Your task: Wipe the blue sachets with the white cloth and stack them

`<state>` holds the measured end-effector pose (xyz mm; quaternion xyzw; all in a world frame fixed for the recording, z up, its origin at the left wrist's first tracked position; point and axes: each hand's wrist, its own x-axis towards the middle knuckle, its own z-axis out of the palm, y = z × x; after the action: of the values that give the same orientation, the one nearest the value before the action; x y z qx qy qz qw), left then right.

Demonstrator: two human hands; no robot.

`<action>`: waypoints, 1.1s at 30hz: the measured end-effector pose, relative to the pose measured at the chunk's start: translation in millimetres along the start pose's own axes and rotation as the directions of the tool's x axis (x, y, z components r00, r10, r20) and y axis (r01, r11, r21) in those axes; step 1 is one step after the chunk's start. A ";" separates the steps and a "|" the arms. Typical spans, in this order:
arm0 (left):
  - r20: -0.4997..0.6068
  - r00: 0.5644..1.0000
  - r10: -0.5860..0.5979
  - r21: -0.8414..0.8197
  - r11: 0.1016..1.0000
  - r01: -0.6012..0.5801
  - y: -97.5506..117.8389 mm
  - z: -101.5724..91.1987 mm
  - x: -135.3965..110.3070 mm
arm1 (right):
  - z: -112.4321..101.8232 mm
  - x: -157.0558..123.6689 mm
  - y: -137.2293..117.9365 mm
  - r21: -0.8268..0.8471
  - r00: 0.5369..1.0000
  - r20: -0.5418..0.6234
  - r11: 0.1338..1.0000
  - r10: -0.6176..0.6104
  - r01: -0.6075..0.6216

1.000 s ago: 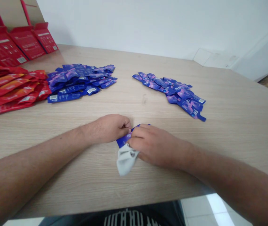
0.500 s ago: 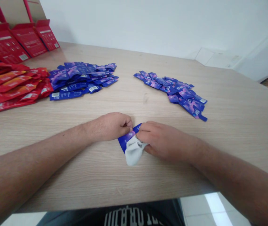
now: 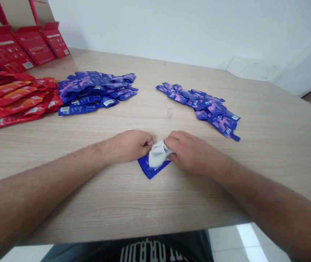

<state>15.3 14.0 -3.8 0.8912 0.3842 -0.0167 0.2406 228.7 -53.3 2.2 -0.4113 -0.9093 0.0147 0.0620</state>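
A blue packet [image 3: 150, 172] lies on the table before me, its lower corner pointing toward me. My left hand [image 3: 133, 145] is closed in a pinch at the packet's upper left edge. Bunched in my right hand [image 3: 189, 151] is a white cloth [image 3: 158, 154], which rests over the packet and covers much of its face. The right fingers are wrapped round the cloth's gathered end. Part of the packet under the cloth and the left fingertips is hidden.
Blue packets [image 3: 98, 87] lie heaped at the back left, beside a pile of red packets [image 3: 16, 96]. More blue packets [image 3: 207, 105] lie overlapping at the back right. Open red boxes [image 3: 35, 45] stand in the far left corner. A white wall [image 3: 150, 29] borders the wooden table [image 3: 111, 207].
My right hand has moved the white cloth up and away from me across the packet, baring its lower corner and covering its upper part. My left hand has stayed in place.
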 end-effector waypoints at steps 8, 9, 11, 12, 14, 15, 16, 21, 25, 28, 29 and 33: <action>0.030 0.999 0.032 -0.033 0.999 -0.031 -0.2 -1.0 -0.8 | -1.1 -1.0 -11.5 0.072 0.960 0.083 0.962 -0.268 0.263; 0.030 0.999 0.030 -0.028 0.999 -0.029 0.3 -1.1 -0.7 | -1.8 -1.7 -8.0 0.081 0.967 0.093 0.970 -0.236 0.229; 0.018 1.000 0.008 -0.011 1.000 -0.008 1.7 -1.4 -0.8 | -1.4 -1.1 -0.6 0.057 0.995 0.056 0.995 -0.082 0.079; 0.010 1.000 -0.004 -0.001 1.000 0.004 2.3 -1.6 -1.0 | -0.4 0.0 1.2 0.036 1.000 0.021 0.999 -0.012 0.011; 0.004 1.000 -0.012 0.004 1.000 0.012 3.0 -2.0 -1.5 | 1.5 2.1 -1.0 0.009 0.999 -0.034 0.999 0.035 -0.035; 0.007 1.000 -0.006 -0.003 1.000 0.006 2.8 -2.0 -1.7 | 1.8 2.5 -4.5 0.012 0.999 -0.038 1.000 -0.001 0.002; 0.012 1.000 0.007 -0.014 1.000 -0.007 2.2 -1.9 -1.8 | 1.4 2.3 -8.4 0.023 0.997 -0.020 0.997 -0.073 0.074; 0.021 0.999 0.039 -0.031 0.999 -0.039 -1.7 0.5 -0.6 | -5.7 -3.7 -5.0 0.103 0.968 0.118 0.973 -0.220 0.209; -0.008 1.000 0.009 -0.014 1.000 -0.010 -0.4 0.2 -0.6 | -2.0 -0.2 6.7 0.008 0.998 0.016 0.998 0.055 -0.056; 0.002 1.000 0.003 -0.014 1.000 -0.003 1.2 -1.2 -1.3 | 0.8 1.5 -2.7 0.015 0.998 -0.005 0.998 -0.067 0.067; 0.011 1.000 0.009 -0.020 1.000 -0.009 1.3 -1.5 -1.4 | 0.3 0.8 -6.1 0.039 0.989 0.022 0.988 -0.148 0.147; 0.024 1.000 0.018 -0.015 1.000 -0.018 0.7 -1.1 -1.0 | -5.3 -3.9 -1.8 0.115 0.974 0.119 0.977 -0.191 0.178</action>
<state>14.8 13.4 -2.3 0.8926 0.3733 -0.0224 0.2517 230.5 -57.6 7.2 -0.3195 -0.9436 0.0826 0.0253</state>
